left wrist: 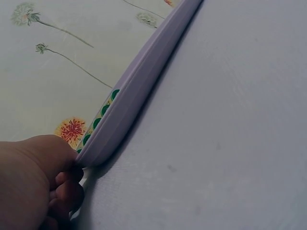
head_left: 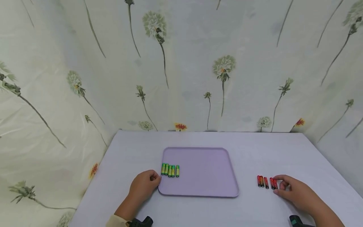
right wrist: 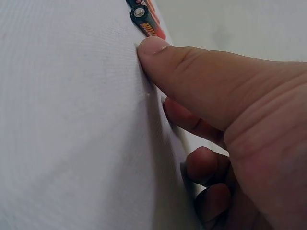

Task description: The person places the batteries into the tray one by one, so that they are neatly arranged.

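Several green batteries (head_left: 170, 170) lie in a row by the left rim of a purple tray (head_left: 204, 172). My left hand (head_left: 146, 183) rests beside the tray's left edge, its fingers loosely curled; in the left wrist view the thumb (left wrist: 60, 155) is right at the tray's rim. Over on the right, several red and black batteries (head_left: 262, 181) lie on the table. My right hand (head_left: 296, 190) has its forefinger at the far end and its thumb at the near end of the rightmost red battery (head_left: 275, 183). The right wrist view shows the thumb tip against a battery (right wrist: 147, 21).
A white cloth covers the table (head_left: 198, 211). Behind it and along its sides hangs a curtain (head_left: 187, 63) with a dandelion print. Dark wrist straps (head_left: 140, 221) show at the bottom of the head view.
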`<state>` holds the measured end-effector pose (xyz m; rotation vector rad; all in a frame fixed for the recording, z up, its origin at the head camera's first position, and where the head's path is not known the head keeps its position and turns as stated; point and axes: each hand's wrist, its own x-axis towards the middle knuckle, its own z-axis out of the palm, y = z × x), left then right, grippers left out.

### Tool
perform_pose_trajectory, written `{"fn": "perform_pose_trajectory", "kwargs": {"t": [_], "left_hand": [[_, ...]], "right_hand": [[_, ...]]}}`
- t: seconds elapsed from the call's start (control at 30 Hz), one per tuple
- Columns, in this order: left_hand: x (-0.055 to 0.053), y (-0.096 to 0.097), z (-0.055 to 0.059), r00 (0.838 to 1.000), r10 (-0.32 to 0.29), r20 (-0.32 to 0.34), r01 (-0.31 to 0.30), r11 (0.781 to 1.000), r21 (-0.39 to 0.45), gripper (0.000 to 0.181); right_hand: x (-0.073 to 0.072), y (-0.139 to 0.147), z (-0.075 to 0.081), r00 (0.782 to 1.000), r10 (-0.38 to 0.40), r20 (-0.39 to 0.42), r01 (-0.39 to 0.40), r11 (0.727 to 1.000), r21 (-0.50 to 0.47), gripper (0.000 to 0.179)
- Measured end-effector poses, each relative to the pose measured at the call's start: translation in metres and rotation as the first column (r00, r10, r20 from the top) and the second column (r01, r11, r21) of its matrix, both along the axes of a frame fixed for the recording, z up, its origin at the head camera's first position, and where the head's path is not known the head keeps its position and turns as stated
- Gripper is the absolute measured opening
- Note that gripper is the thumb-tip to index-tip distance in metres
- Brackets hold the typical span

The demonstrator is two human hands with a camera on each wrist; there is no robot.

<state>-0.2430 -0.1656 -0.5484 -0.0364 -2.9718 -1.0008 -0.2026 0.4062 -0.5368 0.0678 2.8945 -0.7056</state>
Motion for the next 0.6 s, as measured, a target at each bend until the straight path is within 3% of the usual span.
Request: {"fn": "perform_pose_trajectory", "kwargs": {"t": [0.1,0.6], "left_hand": [[-0.004,0.003,0.001,1.0,0.0,-0.004,0.0,1.0,0.003,0.023],[-0.002,0.001,0.003,1.0,-0.011,-0.007,0.011,1.0,0.009,0.023]], "right_hand": [[-0.001,0.003,0.004,1.0,-0.016,-0.005,0.016,1.0,-0.009,0.069],[-0.003,-0.006,0.014,0.998,-0.047,-0.029,0.046,0.999,-0.013,0.071]]}}
